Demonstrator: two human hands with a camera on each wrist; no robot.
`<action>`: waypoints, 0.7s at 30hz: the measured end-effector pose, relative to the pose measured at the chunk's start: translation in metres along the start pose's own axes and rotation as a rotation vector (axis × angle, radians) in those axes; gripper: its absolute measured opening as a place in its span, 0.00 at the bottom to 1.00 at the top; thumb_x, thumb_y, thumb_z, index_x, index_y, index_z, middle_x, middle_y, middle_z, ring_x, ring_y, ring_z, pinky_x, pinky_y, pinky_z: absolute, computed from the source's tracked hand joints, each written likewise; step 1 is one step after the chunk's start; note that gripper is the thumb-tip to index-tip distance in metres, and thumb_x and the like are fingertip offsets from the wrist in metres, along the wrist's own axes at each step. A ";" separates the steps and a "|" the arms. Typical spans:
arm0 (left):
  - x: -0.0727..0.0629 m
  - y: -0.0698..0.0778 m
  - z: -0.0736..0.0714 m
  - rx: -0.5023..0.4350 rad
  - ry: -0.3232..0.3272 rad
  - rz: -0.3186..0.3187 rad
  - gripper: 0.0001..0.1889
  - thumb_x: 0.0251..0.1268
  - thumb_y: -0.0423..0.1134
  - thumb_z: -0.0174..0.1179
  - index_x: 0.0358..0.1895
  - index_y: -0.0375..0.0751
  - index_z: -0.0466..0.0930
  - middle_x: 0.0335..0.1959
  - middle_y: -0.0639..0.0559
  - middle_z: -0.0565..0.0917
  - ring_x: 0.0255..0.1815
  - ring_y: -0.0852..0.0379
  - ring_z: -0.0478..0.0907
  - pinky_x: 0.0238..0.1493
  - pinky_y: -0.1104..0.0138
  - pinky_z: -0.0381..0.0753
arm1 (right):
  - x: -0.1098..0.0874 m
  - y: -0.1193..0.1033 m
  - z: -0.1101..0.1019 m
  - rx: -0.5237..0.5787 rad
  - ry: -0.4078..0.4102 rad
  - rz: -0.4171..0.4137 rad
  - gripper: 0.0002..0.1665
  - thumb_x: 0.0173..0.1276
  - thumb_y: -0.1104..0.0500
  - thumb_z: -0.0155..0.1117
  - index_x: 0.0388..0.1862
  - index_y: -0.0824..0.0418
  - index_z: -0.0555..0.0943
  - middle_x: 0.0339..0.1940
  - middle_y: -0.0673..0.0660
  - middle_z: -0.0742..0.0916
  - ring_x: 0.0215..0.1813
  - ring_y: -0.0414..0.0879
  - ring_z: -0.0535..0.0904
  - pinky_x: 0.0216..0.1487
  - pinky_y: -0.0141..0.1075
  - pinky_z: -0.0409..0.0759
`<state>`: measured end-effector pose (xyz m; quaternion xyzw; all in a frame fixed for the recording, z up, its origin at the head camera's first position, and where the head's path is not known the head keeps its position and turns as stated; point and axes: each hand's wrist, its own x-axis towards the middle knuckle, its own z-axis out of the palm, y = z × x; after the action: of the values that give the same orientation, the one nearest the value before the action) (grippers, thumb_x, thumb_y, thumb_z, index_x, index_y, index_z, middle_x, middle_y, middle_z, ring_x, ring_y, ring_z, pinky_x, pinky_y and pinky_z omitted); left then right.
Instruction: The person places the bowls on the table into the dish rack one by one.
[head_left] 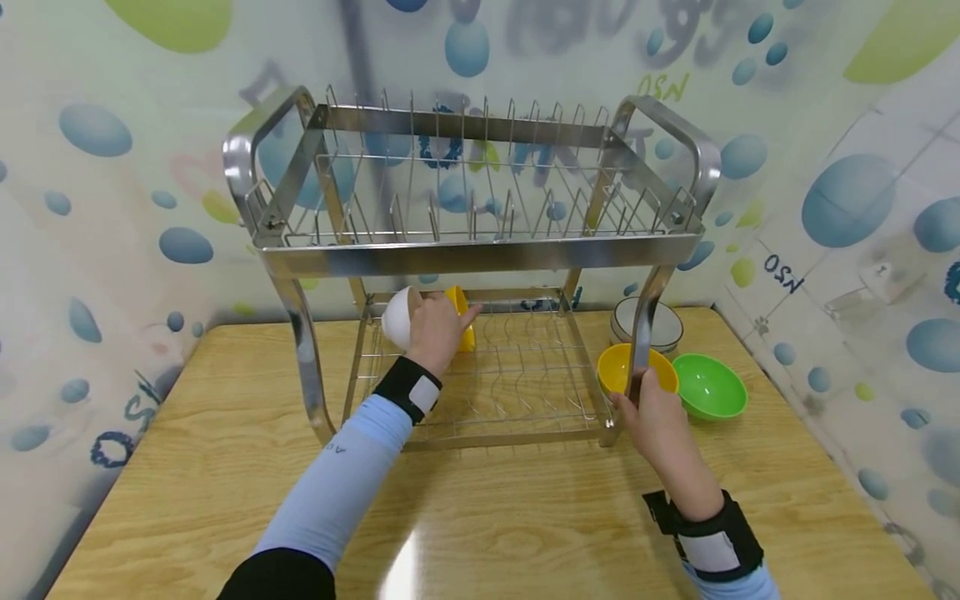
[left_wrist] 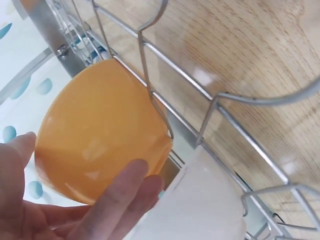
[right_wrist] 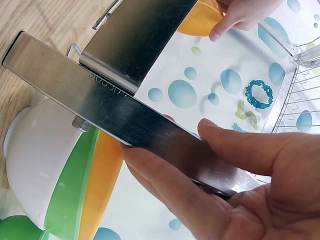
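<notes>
My left hand holds an orange-yellow bowl standing on its side in the lower tier of a metal dish rack. Its thumb and fingers grip the bowl's edge, with the bowl against the rack wires. A white bowl, also tipped on its side, stands in the wires just left of that hand. My right hand grips the rack's front right leg, thumb on one side and fingers on the other.
Right of the rack, a yellow bowl, a green bowl and a white dark-rimmed bowl stand close together on the wooden table. The rack's upper tier, with upright wires, overhangs the left hand. A patterned wall rises behind.
</notes>
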<state>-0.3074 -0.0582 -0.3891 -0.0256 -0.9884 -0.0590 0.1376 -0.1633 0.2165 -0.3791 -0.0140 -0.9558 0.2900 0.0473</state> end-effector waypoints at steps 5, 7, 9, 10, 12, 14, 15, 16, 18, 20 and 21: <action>-0.001 0.001 -0.005 -0.039 -0.033 0.004 0.44 0.65 0.67 0.43 0.52 0.19 0.72 0.10 0.49 0.70 0.07 0.57 0.70 0.08 0.74 0.65 | 0.001 0.000 -0.001 -0.007 0.001 0.001 0.20 0.69 0.61 0.58 0.51 0.73 0.65 0.33 0.66 0.81 0.29 0.51 0.79 0.26 0.38 0.77; -0.002 0.002 -0.007 -0.076 -0.056 -0.012 0.44 0.65 0.67 0.44 0.54 0.20 0.69 0.11 0.49 0.69 0.08 0.57 0.70 0.08 0.74 0.65 | 0.001 -0.001 -0.001 -0.006 0.001 0.001 0.20 0.69 0.61 0.58 0.50 0.73 0.65 0.32 0.66 0.81 0.29 0.50 0.78 0.26 0.38 0.76; -0.003 0.003 -0.009 -0.109 -0.075 -0.027 0.44 0.64 0.67 0.45 0.56 0.20 0.67 0.12 0.49 0.69 0.09 0.56 0.70 0.10 0.73 0.68 | 0.000 -0.001 0.000 -0.002 0.002 0.001 0.19 0.69 0.61 0.59 0.50 0.73 0.65 0.32 0.66 0.81 0.29 0.50 0.78 0.26 0.38 0.76; -0.004 0.003 -0.011 -0.107 -0.079 -0.031 0.44 0.64 0.67 0.45 0.57 0.20 0.66 0.12 0.48 0.69 0.09 0.56 0.71 0.12 0.72 0.71 | 0.000 -0.002 0.000 0.000 0.003 0.001 0.19 0.69 0.62 0.59 0.50 0.73 0.65 0.32 0.66 0.81 0.29 0.50 0.78 0.26 0.38 0.76; -0.005 0.004 -0.013 -0.087 -0.085 -0.030 0.44 0.65 0.67 0.45 0.58 0.20 0.65 0.12 0.48 0.71 0.10 0.55 0.72 0.23 0.69 0.79 | 0.000 -0.002 0.000 0.005 0.004 0.003 0.19 0.68 0.62 0.59 0.50 0.73 0.65 0.33 0.66 0.81 0.29 0.50 0.79 0.26 0.38 0.77; -0.007 0.004 -0.017 -0.021 -0.073 -0.005 0.45 0.66 0.67 0.43 0.58 0.20 0.65 0.13 0.46 0.73 0.12 0.53 0.75 0.46 0.62 0.82 | 0.000 -0.003 0.000 0.006 0.005 0.002 0.19 0.68 0.62 0.59 0.50 0.73 0.65 0.33 0.66 0.81 0.29 0.51 0.79 0.27 0.38 0.77; -0.009 0.004 -0.018 0.012 -0.064 0.010 0.45 0.66 0.67 0.42 0.59 0.19 0.66 0.13 0.45 0.75 0.13 0.52 0.77 0.56 0.58 0.77 | 0.000 -0.003 0.000 0.006 0.005 0.003 0.19 0.68 0.62 0.59 0.50 0.73 0.65 0.33 0.66 0.81 0.29 0.51 0.79 0.27 0.38 0.77; -0.010 0.005 -0.021 0.058 -0.050 0.032 0.45 0.67 0.67 0.40 0.59 0.19 0.66 0.14 0.44 0.77 0.15 0.51 0.79 0.63 0.55 0.71 | 0.000 -0.003 0.000 0.007 0.005 0.005 0.20 0.68 0.62 0.59 0.50 0.73 0.65 0.33 0.66 0.81 0.29 0.51 0.79 0.27 0.38 0.77; -0.014 0.006 -0.026 0.042 -0.015 0.048 0.44 0.67 0.66 0.40 0.58 0.19 0.67 0.18 0.39 0.81 0.20 0.47 0.82 0.70 0.49 0.59 | 0.000 -0.003 0.000 0.003 0.006 0.009 0.20 0.68 0.61 0.59 0.50 0.73 0.65 0.33 0.66 0.81 0.29 0.50 0.79 0.27 0.38 0.77; -0.018 0.006 -0.033 -0.046 0.024 0.047 0.42 0.68 0.65 0.42 0.56 0.20 0.69 0.23 0.36 0.83 0.24 0.45 0.83 0.67 0.50 0.65 | 0.001 -0.003 0.000 -0.002 0.005 0.012 0.20 0.68 0.61 0.59 0.50 0.73 0.65 0.33 0.66 0.81 0.29 0.50 0.79 0.26 0.38 0.77; -0.020 0.007 -0.037 -0.105 0.042 0.045 0.40 0.69 0.63 0.43 0.56 0.21 0.70 0.25 0.35 0.83 0.26 0.44 0.83 0.62 0.51 0.72 | 0.001 -0.003 -0.001 -0.005 0.006 0.014 0.20 0.68 0.61 0.59 0.50 0.73 0.65 0.32 0.66 0.81 0.28 0.50 0.78 0.25 0.38 0.76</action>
<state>-0.2779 -0.0564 -0.3587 -0.0536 -0.9801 -0.1083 0.1578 -0.1643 0.2146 -0.3771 -0.0214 -0.9563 0.2878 0.0480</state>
